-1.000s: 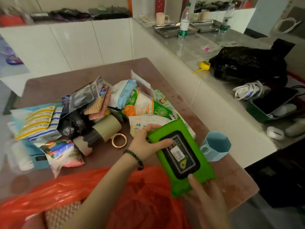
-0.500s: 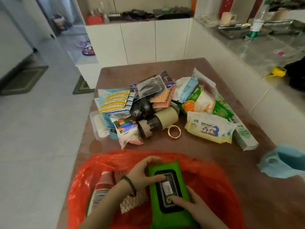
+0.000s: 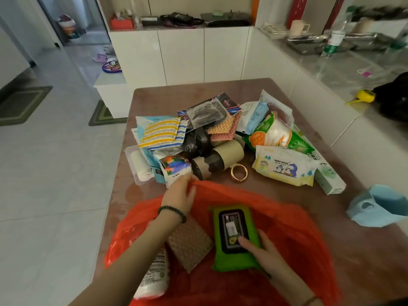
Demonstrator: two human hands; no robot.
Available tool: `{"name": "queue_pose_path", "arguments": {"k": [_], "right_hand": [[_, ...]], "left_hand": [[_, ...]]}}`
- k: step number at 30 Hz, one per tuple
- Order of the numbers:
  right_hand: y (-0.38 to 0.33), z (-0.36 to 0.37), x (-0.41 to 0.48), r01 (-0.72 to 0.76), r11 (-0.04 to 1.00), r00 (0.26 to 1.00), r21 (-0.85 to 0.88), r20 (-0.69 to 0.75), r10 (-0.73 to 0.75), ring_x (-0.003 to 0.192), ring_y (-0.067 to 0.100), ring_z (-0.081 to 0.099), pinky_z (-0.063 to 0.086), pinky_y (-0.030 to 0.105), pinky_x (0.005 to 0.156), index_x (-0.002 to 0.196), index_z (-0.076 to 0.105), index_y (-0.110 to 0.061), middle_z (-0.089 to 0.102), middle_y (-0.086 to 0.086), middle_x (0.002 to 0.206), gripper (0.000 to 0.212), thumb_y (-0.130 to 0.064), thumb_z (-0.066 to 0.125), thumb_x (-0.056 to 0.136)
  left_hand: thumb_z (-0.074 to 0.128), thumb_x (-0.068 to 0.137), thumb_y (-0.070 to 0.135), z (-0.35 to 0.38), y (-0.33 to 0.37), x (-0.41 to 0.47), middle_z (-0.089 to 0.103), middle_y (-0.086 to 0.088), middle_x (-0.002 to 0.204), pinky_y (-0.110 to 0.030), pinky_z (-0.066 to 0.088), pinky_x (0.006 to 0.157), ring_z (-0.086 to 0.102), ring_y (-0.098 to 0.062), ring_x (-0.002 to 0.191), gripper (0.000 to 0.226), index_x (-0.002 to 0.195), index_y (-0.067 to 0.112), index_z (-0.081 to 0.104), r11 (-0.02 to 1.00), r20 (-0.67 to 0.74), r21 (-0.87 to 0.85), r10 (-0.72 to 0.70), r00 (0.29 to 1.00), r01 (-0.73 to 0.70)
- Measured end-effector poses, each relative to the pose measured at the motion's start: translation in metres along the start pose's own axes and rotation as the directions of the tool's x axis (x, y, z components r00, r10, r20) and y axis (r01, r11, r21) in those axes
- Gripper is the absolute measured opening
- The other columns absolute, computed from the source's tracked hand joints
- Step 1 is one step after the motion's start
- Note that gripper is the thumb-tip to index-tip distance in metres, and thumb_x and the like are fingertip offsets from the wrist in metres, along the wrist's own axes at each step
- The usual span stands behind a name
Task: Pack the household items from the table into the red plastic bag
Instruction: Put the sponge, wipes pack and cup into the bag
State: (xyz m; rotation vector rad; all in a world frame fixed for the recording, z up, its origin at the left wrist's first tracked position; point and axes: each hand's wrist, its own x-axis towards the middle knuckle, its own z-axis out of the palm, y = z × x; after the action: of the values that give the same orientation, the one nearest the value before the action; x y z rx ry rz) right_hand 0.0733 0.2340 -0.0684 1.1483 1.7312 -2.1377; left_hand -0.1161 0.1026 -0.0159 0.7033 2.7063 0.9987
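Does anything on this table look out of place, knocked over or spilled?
Nothing looks spilled or broken. The unpacked items lie in a jumbled heap, a cardboard tube on its side among them. The blue cup sits close to the table's right edge, where a nudge might knock it off.

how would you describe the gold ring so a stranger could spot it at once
On the brown table, look at the bare strip between the pile of packets and the red plastic bag. The gold ring lies there, by the cardboard roll, left of the baby wipes pack; it is the only shiny hoop.
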Motion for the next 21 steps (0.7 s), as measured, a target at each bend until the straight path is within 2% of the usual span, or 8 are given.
{"name": "queue_pose_path", "arguments": {"k": [2, 5, 7, 9, 12, 15, 18, 21], "right_hand": [[-0.004, 0.008, 0.007, 0.03, 0.999, 1.0, -0.015, -0.002, -0.03, 0.102, 0.018, 0.064, 0.052, 0.037, 0.092, 0.125, 0.046, -0.027, 0.063, -0.001, 0.115, 0.099, -0.059, 0.082, 0.039], [-0.008, 0.013, 0.01, 0.121, 0.969, 0.992, -0.215, 0.05, -0.113, 0.106, 0.013, 0.06, 0.049, 0.026, 0.091, 0.13, 0.043, -0.022, 0.06, -0.003, 0.117, 0.058, -0.031, 0.069, 0.078], [-0.008, 0.008, 0.011, 0.225, 0.847, 0.971, -0.481, 0.033, -0.239, 0.115, 0.008, 0.052, 0.041, 0.02, 0.096, 0.131, 0.043, -0.023, 0.053, -0.009, 0.124, 0.05, -0.027, 0.062, 0.085], [-0.014, -0.001, -0.001, 0.306, 0.737, 0.925, -0.603, 0.007, -0.379, 0.111, 0.0, 0.048, 0.039, 0.022, 0.101, 0.126, 0.051, -0.024, 0.051, -0.015, 0.119, 0.041, -0.024, 0.061, 0.086], [-0.027, -0.031, -0.028, 0.447, 0.801, 0.843, -0.398, -0.113, -0.526, 0.083, 0.006, 0.068, 0.054, 0.025, 0.079, 0.092, 0.066, -0.033, 0.074, -0.008, 0.091, 0.027, -0.007, 0.065, 0.083], [-0.039, -0.082, -0.049, 0.531, 0.809, 0.667, -0.253, -0.464, -0.583, 0.075, 0.011, 0.069, 0.055, 0.017, 0.069, 0.088, 0.066, -0.025, 0.074, -0.001, 0.082, 0.023, -0.003, 0.064, 0.081], [-0.044, -0.147, -0.052, 0.471, 0.823, 0.443, -0.317, -0.722, -0.532, 0.09, 0.016, 0.061, 0.053, 0.02, 0.075, 0.106, 0.057, -0.019, 0.065, 0.005, 0.106, 0.031, -0.007, 0.067, 0.08], [-0.047, -0.203, -0.047, 0.392, 0.872, 0.446, -0.294, -0.768, -0.459, 0.111, 0.024, 0.054, 0.052, 0.036, 0.086, 0.13, 0.042, -0.017, 0.049, 0.01, 0.133, 0.059, -0.009, 0.07, 0.078]], "left_hand": [[0.046, 0.089, 0.014, -0.003, 0.005, -0.001, 0.054, 0.006, 0.096, -0.031, 0.046, 0.088, 0.05, -0.012, 0.09, 0.017, 0.101, 0.021, 0.056, 0.998, 0.019, -0.059, 0.017, 1.0, -0.016], [0.051, 0.084, 0.015, -0.003, 0.006, -0.003, 0.056, 0.005, 0.099, -0.033, 0.048, 0.088, 0.055, -0.016, 0.096, 0.019, 0.1, 0.026, 0.053, 0.997, 0.09, -0.076, 0.038, 0.995, -0.031], [0.055, 0.08, 0.018, -0.001, 0.009, -0.006, 0.052, 0.007, 0.111, -0.035, 0.044, 0.096, 0.05, -0.012, 0.105, 0.03, 0.109, 0.027, 0.051, 0.998, 0.124, -0.042, 0.061, 0.99, -0.056], [0.056, 0.079, 0.024, 0.004, 0.021, -0.009, 0.049, 0.007, 0.122, -0.038, 0.04, 0.104, 0.046, -0.01, 0.113, 0.042, 0.12, 0.027, 0.048, 0.991, 0.127, -0.011, 0.132, 0.983, -0.131], [0.055, 0.082, 0.026, 0.016, 0.055, -0.016, 0.044, 0.003, 0.133, -0.031, 0.033, 0.108, 0.042, -0.014, 0.123, 0.046, 0.127, 0.026, 0.043, 0.961, 0.122, -0.062, 0.276, 0.953, -0.27], [0.055, 0.085, 0.029, 0.044, 0.102, -0.021, 0.039, 0.004, 0.139, -0.02, 0.028, 0.105, 0.037, -0.008, 0.128, 0.051, 0.132, 0.026, 0.037, 0.915, 0.181, -0.177, 0.392, 0.902, -0.362], [0.055, 0.082, 0.036, 0.089, 0.152, -0.024, 0.036, 0.004, 0.143, -0.012, 0.02, 0.103, 0.031, -0.004, 0.131, 0.061, 0.137, 0.025, 0.032, 0.889, 0.276, -0.311, 0.423, 0.863, -0.336], [0.059, 0.083, 0.03, 0.141, 0.199, -0.022, 0.032, 0.002, 0.148, -0.015, 0.02, 0.105, 0.028, -0.009, 0.137, 0.066, 0.14, 0.021, 0.027, 0.885, 0.372, -0.401, 0.394, 0.841, -0.237]]}}
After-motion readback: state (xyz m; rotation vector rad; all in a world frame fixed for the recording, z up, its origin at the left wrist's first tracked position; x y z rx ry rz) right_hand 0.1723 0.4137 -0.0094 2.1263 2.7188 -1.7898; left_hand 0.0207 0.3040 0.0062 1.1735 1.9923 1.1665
